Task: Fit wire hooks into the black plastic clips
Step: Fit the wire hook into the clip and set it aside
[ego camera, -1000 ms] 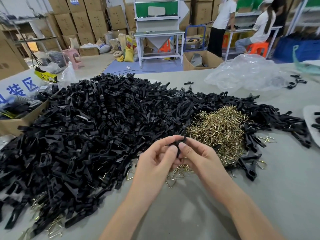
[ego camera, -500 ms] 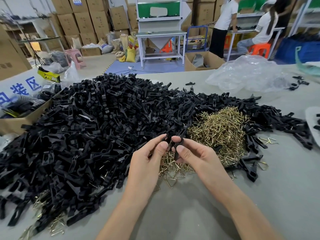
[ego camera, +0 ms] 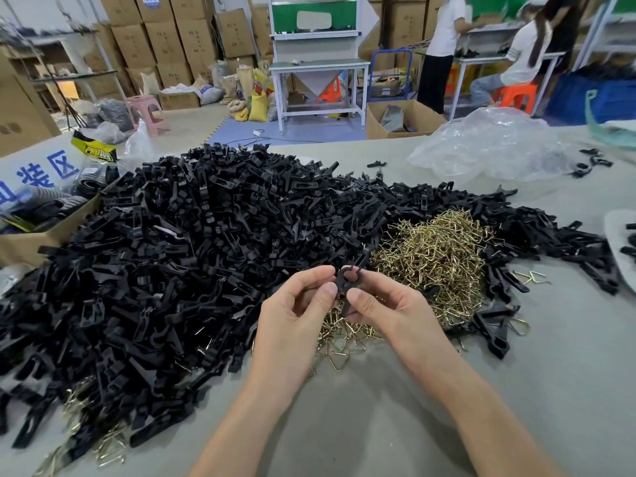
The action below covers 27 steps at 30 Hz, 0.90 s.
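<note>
One black plastic clip (ego camera: 347,277) is held upright above the table between both hands. My left hand (ego camera: 298,311) pinches its left side with thumb and forefinger. My right hand (ego camera: 382,304) pinches its lower right with the thumb in front. Whether a wire hook sits in this clip cannot be made out. A huge heap of black clips (ego camera: 179,256) covers the table's left and middle. A mound of brass wire hooks (ego camera: 437,256) lies just right of the hands, and loose hooks (ego camera: 340,335) lie under them.
A clear plastic bag (ego camera: 495,149) lies at the back right of the grey table (ego camera: 378,425). A cardboard box (ego camera: 31,235) stands at the left edge, a white tray (ego camera: 619,235) at the right edge. Two people work at benches far behind.
Both hands have drawn slightly apart, and the clip now stands more exposed between the fingertips. The piles have not moved.
</note>
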Available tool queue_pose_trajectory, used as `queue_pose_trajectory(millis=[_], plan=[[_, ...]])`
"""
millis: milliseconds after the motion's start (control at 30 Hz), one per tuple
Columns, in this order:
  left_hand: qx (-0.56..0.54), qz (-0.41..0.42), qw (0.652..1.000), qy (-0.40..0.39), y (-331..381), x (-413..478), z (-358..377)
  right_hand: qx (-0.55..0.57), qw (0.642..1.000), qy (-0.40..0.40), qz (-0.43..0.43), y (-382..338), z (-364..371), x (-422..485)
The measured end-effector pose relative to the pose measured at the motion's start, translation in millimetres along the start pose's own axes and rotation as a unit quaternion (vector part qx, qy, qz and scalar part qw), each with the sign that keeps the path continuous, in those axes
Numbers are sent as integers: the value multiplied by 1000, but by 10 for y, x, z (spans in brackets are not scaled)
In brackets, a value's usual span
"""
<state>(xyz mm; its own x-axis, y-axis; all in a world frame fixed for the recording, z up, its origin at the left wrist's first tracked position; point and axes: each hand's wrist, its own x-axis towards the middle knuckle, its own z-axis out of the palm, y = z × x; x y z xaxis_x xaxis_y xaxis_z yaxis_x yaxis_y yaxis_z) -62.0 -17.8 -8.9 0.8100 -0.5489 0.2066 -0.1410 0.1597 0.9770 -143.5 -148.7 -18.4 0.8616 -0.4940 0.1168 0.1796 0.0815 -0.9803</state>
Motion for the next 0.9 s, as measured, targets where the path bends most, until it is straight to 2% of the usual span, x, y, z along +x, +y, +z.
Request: queue_pose_trajectory(millis=[167,500,600,667,733,767,800,900], plan=[[50,18,999,0,-3,-10,19,7,1000,-1,-2,4,2,-1],[46,28,997,-53,45,-9,-30,77,997,-26,9,54,-1,-16],[130,50,990,-6,-26,12,-63,105,994,25,3,43,-21,13],[285,73,956,10,-111,35,-131,109,991,71,-2,29,-76,40],[488,108,865,-39,-183,29,-176,122,987,102,-2,14,-138,57],[555,116,822,-61,-222,22,-181,127,986,110,-1,9,-158,61],[587,122,797,-75,-251,19,-178,129,985,116,1,5,-169,64],[594,149,788,-64,-267,22,-153,127,985,117,14,-4,-157,65]])
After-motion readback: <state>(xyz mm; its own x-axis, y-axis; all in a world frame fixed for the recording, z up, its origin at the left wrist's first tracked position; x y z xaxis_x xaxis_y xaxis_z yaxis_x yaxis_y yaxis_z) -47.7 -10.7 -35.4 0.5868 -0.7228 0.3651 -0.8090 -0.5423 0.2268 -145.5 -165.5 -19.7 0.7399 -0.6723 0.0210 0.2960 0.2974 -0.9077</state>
